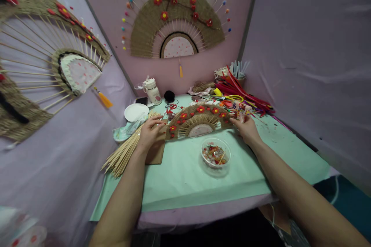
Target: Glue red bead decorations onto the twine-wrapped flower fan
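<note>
A small woven fan (199,119) with red flowers and a pink centre lies on the green table (179,177). My left hand (150,133) grips its left end, fingers curled, beside a bundle of thin wooden sticks (124,154) and a brown card (156,152). My right hand (246,125) holds the fan's right end, fingers closed on the edge. A clear plastic bowl (216,155) of coloured beads sits just in front of the fan, between my forearms.
At the table's back are a white lidded jar (152,92), a white plate (136,112), a black yarn ball (169,95), red pipe cleaners (243,94) and yellow scissors (233,97). Large finished fans hang on the back wall (176,23) and left wall (52,58).
</note>
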A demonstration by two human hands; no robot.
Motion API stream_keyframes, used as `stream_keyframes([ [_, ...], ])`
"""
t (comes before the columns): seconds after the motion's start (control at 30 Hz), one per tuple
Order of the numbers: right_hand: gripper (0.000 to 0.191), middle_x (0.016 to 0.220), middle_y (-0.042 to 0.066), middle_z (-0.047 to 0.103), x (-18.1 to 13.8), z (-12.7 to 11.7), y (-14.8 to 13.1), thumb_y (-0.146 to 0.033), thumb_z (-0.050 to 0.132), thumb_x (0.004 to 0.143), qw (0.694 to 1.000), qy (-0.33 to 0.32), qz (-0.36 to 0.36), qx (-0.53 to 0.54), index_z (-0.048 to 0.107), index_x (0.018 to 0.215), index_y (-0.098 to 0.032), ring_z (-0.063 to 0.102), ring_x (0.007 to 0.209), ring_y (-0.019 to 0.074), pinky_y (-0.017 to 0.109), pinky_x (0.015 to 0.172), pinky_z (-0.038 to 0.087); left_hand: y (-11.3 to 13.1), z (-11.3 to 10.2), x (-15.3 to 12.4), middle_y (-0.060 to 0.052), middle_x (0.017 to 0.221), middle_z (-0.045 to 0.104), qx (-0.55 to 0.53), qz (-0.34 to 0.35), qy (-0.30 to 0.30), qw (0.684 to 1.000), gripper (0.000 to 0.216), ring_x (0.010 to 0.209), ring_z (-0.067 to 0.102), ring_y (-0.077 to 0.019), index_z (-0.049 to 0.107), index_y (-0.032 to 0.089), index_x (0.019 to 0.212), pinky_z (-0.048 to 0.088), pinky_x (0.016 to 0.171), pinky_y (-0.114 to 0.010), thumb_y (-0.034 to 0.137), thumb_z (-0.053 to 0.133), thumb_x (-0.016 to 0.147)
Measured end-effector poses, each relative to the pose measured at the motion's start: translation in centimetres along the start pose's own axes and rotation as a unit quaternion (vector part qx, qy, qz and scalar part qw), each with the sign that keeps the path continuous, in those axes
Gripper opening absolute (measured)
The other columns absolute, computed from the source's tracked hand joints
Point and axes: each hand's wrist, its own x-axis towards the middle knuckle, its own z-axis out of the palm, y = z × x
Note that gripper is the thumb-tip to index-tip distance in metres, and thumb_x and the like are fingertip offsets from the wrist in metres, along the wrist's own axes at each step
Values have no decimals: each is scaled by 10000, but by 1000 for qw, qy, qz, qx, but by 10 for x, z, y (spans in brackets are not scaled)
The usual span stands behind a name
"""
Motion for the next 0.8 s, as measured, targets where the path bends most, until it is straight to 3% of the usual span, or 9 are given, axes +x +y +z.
stream_keyframes([
  [0.13, 345, 920, 65, 735, 1, -1, 3, -366, 770, 589, 1000, -2, 0, -2, 675, 876, -199, 676, 880, 253, 410, 852, 529, 2, -8, -3, -90, 1177, 663, -11, -28, -18, 999, 238, 1173, 562, -241, 714, 195, 892, 386, 1059, -438, 381, 625, 772],
  [0.23, 347, 914, 59, 737, 2, -1, 4, -361, 771, 584, 1000, 0, 0, -4, 671, 876, -201, 677, 876, 249, 407, 855, 527, 0, -21, -9, -84, 1141, 674, -17, -100, -64, 993, 358, 1086, 606, -239, 670, 199, 1048, 467, 954, -413, 408, 631, 761],
  [0.4, 345, 920, 61, 737, 1, 0, 1, -359, 765, 587, 1000, 3, 3, -11, 673, 884, -210, 676, 865, 251, 414, 850, 528, -6, -26, -18, -79, 1047, 689, 4, -142, -166, 976, 449, 975, 634, -239, 672, 181, 995, 505, 860, -386, 374, 770, 602],
  [0.6, 340, 899, 69, 736, -2, 0, -4, -355, 765, 579, 1000, 0, 6, -21, 669, 865, -200, 674, 845, 252, 411, 833, 531, -11, -11, -19, -50, 886, 684, -73, -168, -149, 972, 375, 800, 643, -192, 644, 170, 918, 537, 766, -365, 376, 753, 623],
  [0.8, 314, 889, 69, 734, -5, 0, -8, -352, 760, 585, 1000, -1, 6, -25, 670, 847, -204, 669, 852, 254, 405, 836, 529, -10, -12, -18, -31, 791, 665, -83, -174, -125, 973, 337, 725, 625, -164, 631, 158, 845, 527, 710, -327, 380, 756, 624],
])
